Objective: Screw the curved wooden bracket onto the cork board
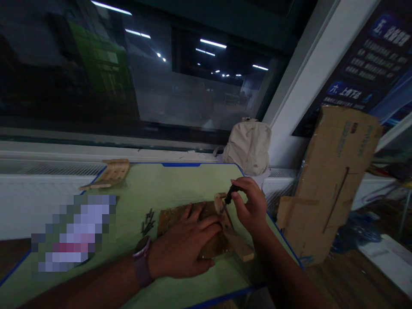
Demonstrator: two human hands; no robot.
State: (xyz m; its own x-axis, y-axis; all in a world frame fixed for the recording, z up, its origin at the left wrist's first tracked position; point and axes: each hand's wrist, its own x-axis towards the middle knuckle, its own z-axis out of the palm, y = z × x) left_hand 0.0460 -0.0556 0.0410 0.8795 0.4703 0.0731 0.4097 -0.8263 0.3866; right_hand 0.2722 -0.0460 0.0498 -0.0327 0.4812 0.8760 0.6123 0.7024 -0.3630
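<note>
My right hand [251, 206] grips the dark handle of a screwdriver [229, 195]. Its shaft slants down to a curved wooden piece [238, 242], which has dark holes along it. Whether the tip sits in a screw is too small to tell. Palm down, my left hand [185, 242] lies over a brown board [168, 216] with its fingers spread. Its fingertips reach the wooden piece's left edge. Several dark screws [148, 222] lie loose on the table to the left of the board.
The pale green table [138, 184] has a blue edge. A slatted wooden part [116, 171] rests at its far left corner, and a pixelated item [77, 236] lies on the left. Beyond stand a beige backpack [249, 146] and, to the right, a large cardboard sheet [334, 184].
</note>
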